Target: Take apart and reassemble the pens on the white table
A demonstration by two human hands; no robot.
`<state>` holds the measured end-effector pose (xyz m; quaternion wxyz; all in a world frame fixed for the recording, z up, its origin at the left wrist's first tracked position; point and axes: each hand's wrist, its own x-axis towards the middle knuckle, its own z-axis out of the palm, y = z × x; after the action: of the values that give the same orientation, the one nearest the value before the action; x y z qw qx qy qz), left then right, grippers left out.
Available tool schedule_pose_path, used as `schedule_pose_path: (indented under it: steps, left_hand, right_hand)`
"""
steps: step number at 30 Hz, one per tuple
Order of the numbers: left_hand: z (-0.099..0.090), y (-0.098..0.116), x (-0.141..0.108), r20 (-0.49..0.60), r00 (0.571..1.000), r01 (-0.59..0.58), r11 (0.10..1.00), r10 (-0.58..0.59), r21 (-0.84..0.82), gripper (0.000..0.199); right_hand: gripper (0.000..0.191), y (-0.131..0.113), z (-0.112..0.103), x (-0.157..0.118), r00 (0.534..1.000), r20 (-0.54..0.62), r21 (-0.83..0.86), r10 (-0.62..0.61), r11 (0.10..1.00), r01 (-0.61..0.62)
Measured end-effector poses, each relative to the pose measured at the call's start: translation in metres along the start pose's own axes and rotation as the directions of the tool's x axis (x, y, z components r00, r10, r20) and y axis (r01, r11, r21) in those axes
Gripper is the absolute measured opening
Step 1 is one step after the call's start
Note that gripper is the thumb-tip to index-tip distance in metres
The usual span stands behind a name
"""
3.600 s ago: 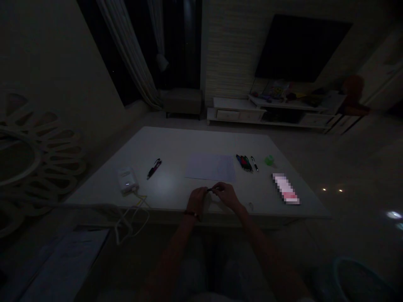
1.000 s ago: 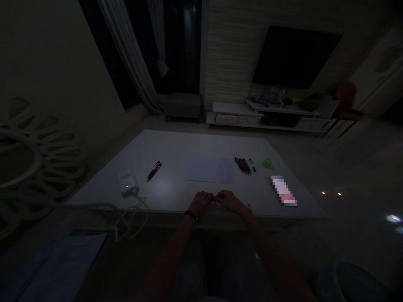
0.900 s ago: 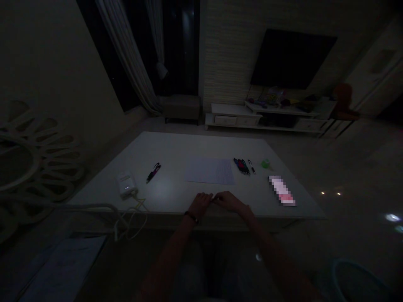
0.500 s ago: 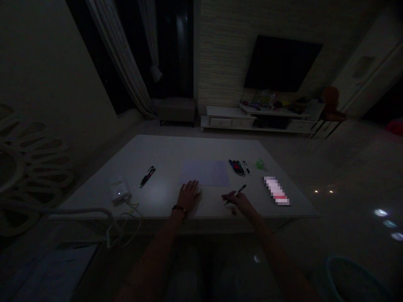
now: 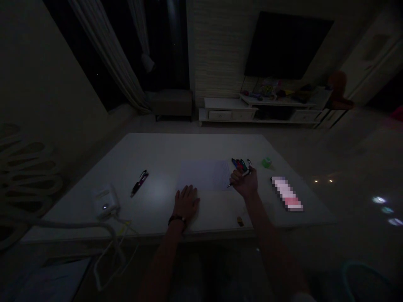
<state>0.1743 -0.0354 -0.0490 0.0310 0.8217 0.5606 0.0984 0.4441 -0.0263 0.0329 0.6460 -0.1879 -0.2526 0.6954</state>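
Note:
My left hand (image 5: 186,203) lies flat with fingers spread at the lower left edge of a white paper (image 5: 201,174). Faint lines of writing cover the paper's right part. A pen (image 5: 231,185) is gripped in my right hand (image 5: 244,181), its tip pointing left at the paper's right edge. Just beyond that hand lie several coloured pens (image 5: 238,162), partly covered by it, and another pen (image 5: 249,162) beside them. A small brown object (image 5: 240,221) rests near the table's front edge.
On the white table (image 5: 189,145) are dark pens (image 5: 139,183) at left, a white device (image 5: 105,203) with cables, a green object (image 5: 266,162) and a phone (image 5: 286,193) with a blurred screen at right. A teal-rimmed basket (image 5: 346,268) stands on the floor at lower right.
My right hand has moved forward and slightly right with the pen, towards the coloured pens. My left hand remains flat by the paper. The camera view has shifted a little.

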Motion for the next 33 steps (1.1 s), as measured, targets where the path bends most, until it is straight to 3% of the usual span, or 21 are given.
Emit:
schedule_pose_path:
  steps: [3,6,8,11,16,19,21,25,29,33]
  left_hand:
    - [0.000,0.000,-0.001,-0.037,0.999,-0.013,1.000,0.012,-0.012,0.046]
    - [0.000,0.000,-0.002,-0.064,0.998,-0.029,0.999,0.027,-0.027,0.045]
    - [-0.002,0.001,-0.003,-0.072,0.997,-0.034,0.999,0.032,-0.038,0.044]
    - [-0.004,0.002,-0.005,-0.076,0.997,-0.035,0.998,0.032,-0.047,0.044]
    - [-0.005,0.005,-0.005,-0.077,0.997,-0.022,0.999,0.018,-0.047,0.043]
    - [-0.005,0.005,-0.005,-0.077,0.997,-0.019,0.999,0.015,-0.050,0.044]
    - [-0.005,0.004,-0.006,-0.076,0.997,-0.022,0.999,0.018,-0.048,0.044]
    - [-0.004,0.003,-0.007,-0.086,0.996,-0.031,0.999,0.027,-0.045,0.044]
    - [-0.005,0.003,-0.007,-0.077,0.997,-0.033,0.999,0.030,-0.041,0.044]
    - [-0.007,0.004,-0.007,-0.078,0.997,-0.028,0.999,0.024,-0.044,0.044]
  right_hand:
    - [0.056,0.002,-0.004,0.015,0.996,-0.078,-0.212,-0.045,0.977,0.028]
    - [0.067,0.003,-0.006,0.028,0.976,-0.160,-0.507,-0.150,0.860,0.049]
    - [0.072,0.003,-0.007,0.037,0.966,-0.166,-0.607,-0.200,0.792,0.060]
    - [0.070,0.004,-0.011,0.053,0.962,-0.156,-0.620,-0.223,0.781,0.081]
    - [0.043,0.011,-0.022,0.086,0.965,-0.204,-0.582,-0.168,0.813,0.018]
    - [0.048,0.018,-0.028,0.098,0.964,-0.262,-0.670,-0.039,0.727,-0.153]
    - [0.048,0.024,-0.032,0.101,0.965,-0.260,-0.745,0.004,0.635,-0.204]
    - [0.035,0.043,-0.041,0.104,0.971,-0.205,-0.833,-0.123,0.542,-0.108]
    - [0.031,0.064,-0.052,0.105,0.952,-0.270,-0.837,-0.147,0.524,-0.156]
    - [0.028,0.073,-0.060,0.106,0.916,-0.248,-0.920,-0.316,0.374,-0.120]
